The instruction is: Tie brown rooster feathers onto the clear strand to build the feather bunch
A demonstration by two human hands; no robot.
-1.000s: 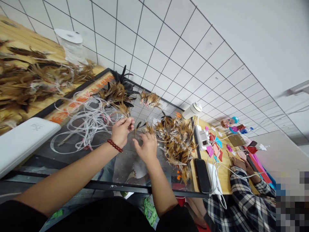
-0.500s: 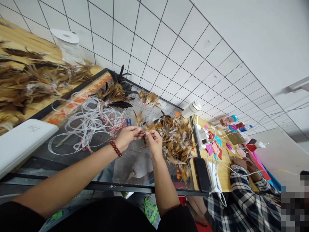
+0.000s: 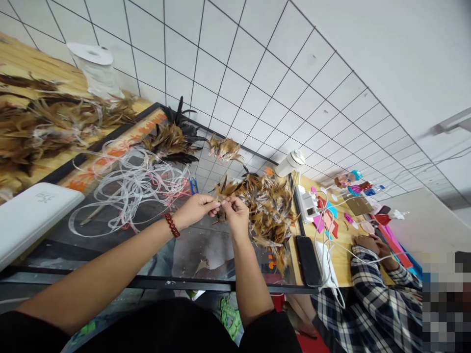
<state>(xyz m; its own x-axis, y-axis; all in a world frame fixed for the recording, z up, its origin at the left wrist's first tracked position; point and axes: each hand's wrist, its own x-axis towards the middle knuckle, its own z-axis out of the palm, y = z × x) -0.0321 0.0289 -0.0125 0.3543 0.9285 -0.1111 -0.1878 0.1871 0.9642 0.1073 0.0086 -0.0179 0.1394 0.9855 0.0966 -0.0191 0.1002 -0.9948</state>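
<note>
My left hand (image 3: 196, 210), with a bead bracelet (image 3: 172, 225) at the wrist, is closed in a pinch. Its fingertips meet those of my right hand (image 3: 236, 215), which is also closed. Between them is a small brown feather tuft (image 3: 222, 190); its lower end is hidden by the fingers. Just right of and behind my right hand lies a heap of brown feathers (image 3: 270, 211). Blue-handled snips (image 3: 193, 186) lie behind my left hand. To its left is a tangle of clear cord (image 3: 136, 189) with pinkish strands.
Black and brown feathers (image 3: 172, 137) and a smaller bunch (image 3: 225, 148) lie by the wall. A spool (image 3: 96, 68), a white power bank (image 3: 39, 213), a white bottle (image 3: 290, 163), a phone (image 3: 308, 262) and cables surround the work. A co-worker in a plaid sleeve (image 3: 368, 279) sits at right.
The feather tuft that stood above my left fingertips has shifted right, towards my right fingers. Both hands stay together. The whole view has shifted slightly.
</note>
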